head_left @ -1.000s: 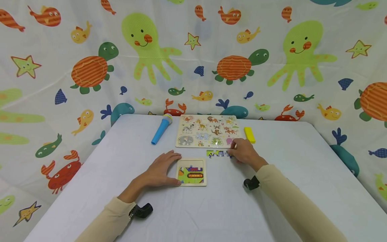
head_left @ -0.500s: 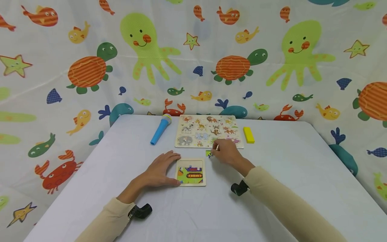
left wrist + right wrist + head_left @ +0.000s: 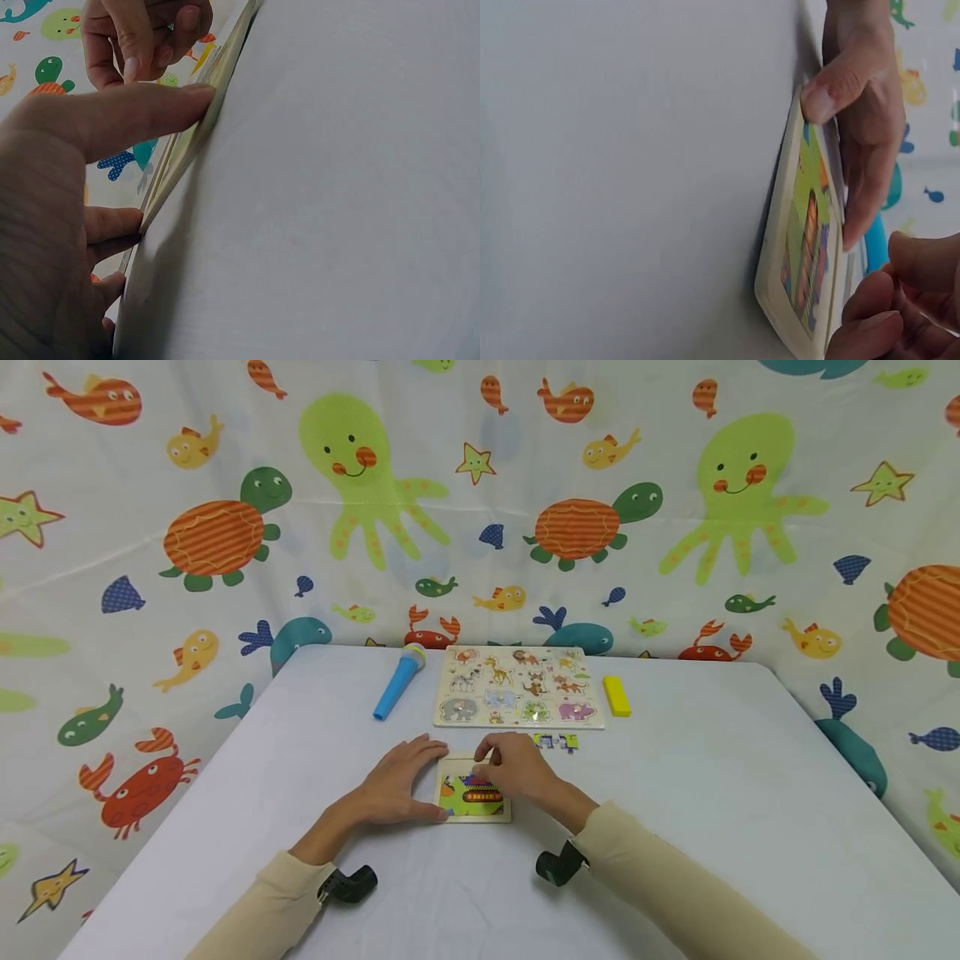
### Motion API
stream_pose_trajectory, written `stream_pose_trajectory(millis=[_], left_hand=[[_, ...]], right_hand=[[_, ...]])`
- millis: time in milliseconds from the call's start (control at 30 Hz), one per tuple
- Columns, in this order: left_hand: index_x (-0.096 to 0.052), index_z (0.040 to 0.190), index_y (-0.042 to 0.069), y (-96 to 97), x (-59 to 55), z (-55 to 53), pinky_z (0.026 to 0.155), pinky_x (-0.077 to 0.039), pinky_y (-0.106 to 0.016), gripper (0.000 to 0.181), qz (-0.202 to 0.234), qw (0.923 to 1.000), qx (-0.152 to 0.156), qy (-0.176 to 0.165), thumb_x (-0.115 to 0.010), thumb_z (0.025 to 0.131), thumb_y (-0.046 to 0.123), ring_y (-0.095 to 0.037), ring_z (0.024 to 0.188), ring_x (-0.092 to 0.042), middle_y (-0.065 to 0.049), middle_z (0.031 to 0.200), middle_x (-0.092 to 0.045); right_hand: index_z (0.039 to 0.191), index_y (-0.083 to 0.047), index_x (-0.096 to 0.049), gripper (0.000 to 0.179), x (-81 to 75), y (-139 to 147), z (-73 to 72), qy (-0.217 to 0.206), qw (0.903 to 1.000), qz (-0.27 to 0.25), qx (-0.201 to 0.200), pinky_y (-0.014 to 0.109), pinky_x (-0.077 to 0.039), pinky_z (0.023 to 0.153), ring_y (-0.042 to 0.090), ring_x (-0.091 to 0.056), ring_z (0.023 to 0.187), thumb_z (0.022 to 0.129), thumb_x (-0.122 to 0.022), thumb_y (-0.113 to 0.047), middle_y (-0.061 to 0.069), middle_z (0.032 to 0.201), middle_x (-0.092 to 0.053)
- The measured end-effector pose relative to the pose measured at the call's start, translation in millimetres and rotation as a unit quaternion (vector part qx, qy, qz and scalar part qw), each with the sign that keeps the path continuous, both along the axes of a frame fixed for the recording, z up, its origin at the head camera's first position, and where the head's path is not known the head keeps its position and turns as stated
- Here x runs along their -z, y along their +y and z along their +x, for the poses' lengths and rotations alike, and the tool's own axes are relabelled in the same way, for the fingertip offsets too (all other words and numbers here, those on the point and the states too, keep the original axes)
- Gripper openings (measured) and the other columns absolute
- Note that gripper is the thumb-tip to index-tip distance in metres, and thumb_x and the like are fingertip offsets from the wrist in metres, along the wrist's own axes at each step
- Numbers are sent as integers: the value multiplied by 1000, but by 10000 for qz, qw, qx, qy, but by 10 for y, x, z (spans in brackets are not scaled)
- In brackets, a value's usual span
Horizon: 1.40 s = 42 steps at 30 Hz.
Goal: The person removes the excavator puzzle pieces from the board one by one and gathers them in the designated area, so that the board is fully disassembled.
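Note:
A small square wooden jigsaw tray (image 3: 472, 819) lies on the table, partly filled with pieces showing a colourful tracked vehicle on green. My left hand (image 3: 393, 781) grips its left side, thumb at the near corner and fingers at the far one. In the right wrist view that thumb (image 3: 821, 103) presses on the tray's rim (image 3: 774, 240). Over the tray's right half is my right hand (image 3: 517, 768), thumb and fingertips pinched together on a puzzle piece that they almost wholly hide. Two loose jigsaw pieces (image 3: 557, 742) lie just beyond the tray, to the right.
Behind lies a larger wooden animal puzzle board (image 3: 519, 687). A blue toy microphone (image 3: 396, 685) is to its left, and a yellow block (image 3: 617, 696) to its right. A white cloth covers the table (image 3: 712, 760); a curtain with sea animals (image 3: 480, 518) hangs at the back.
My right hand has moved left from the row of loose pieces to above the tray, and the leftmost piece is gone from the row. The left hand has stayed in place.

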<state>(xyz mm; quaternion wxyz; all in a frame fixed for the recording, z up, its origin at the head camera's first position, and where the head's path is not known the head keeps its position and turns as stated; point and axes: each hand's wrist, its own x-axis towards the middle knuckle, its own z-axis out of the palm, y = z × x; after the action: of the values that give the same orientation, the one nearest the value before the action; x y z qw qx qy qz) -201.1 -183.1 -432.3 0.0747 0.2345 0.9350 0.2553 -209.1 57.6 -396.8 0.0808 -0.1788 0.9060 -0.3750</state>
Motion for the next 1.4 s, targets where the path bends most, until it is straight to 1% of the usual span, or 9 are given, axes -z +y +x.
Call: stream_pose_trajectory(millis=[133,300,533,600,700,867,967,1200,1400], left_hand=[[-46,152,18,7,-5,-1,123,-15,-61,95,-5,10000,21,-18,-78,72,58,-34,154,-19,-5,162,-36],[-46,152,17,15,-21,2,124,-14,-59,94,-17,10000,48,-36,-78,73,57,-33,155,-18,-4,161,-37],[-47,151,15,8,-25,9,125,-13,-58,95,28,10000,84,17,-79,72,57,-33,155,-19,-4,160,-39],[-47,151,14,4,-16,6,125,-13,-58,95,26,9999,112,65,-79,73,57,-34,154,-20,-5,159,-40],[-47,151,14,2,-19,3,125,-12,-57,95,30,9999,128,81,-79,73,57,-33,154,-20,-5,159,-41],[-47,151,14,0,-32,5,125,-12,-58,94,24,9999,106,61,-79,73,57,-35,154,-20,-6,159,-40],[-47,151,14,-2,-29,6,125,-12,-58,95,-34,9999,100,57,-79,73,58,-35,154,-19,-6,159,-40],[-47,151,15,-2,-21,5,125,-11,-57,95,-2,10000,81,36,-79,73,58,-34,155,-19,-5,160,-40],[-47,151,17,4,-9,8,125,-12,-59,94,-1,10000,26,3,-79,73,57,-33,155,-18,-4,160,-38]], right_hand=[[104,-8,-73,15,26,-68,37,-7,9999,-121,-85,26,-45,55,16,-54,69,92,-75,-17,2,75,-59],[109,-8,-75,20,63,-127,50,-112,9995,-278,-141,26,-45,55,15,-55,67,92,-75,-18,1,75,-60],[113,-6,-75,24,59,-182,37,-680,9941,-840,-9,26,-47,50,13,-55,51,91,-75,-16,3,77,-63],[112,-5,-75,23,54,-203,51,-752,9928,-936,32,25,-46,48,13,-54,50,91,-75,-14,4,77,-63],[111,-4,-74,23,50,-233,76,-748,9924,-974,85,25,-45,46,12,-53,48,90,-76,-13,4,75,-63],[109,-4,-74,24,71,-253,110,-714,9931,-929,103,24,-43,44,12,-51,47,87,-79,-13,3,71,-63],[108,-4,-74,25,78,-253,122,-677,9940,-854,97,23,-43,46,10,-52,48,86,-81,-13,2,70,-63],[108,-4,-74,26,77,-259,136,-580,9963,-634,39,23,-41,47,10,-52,48,85,-81,-13,2,67,-62],[108,-7,-76,26,114,-273,148,-497,9977,-426,151,24,-38,52,11,-51,60,84,-83,-16,0,70,-60]])
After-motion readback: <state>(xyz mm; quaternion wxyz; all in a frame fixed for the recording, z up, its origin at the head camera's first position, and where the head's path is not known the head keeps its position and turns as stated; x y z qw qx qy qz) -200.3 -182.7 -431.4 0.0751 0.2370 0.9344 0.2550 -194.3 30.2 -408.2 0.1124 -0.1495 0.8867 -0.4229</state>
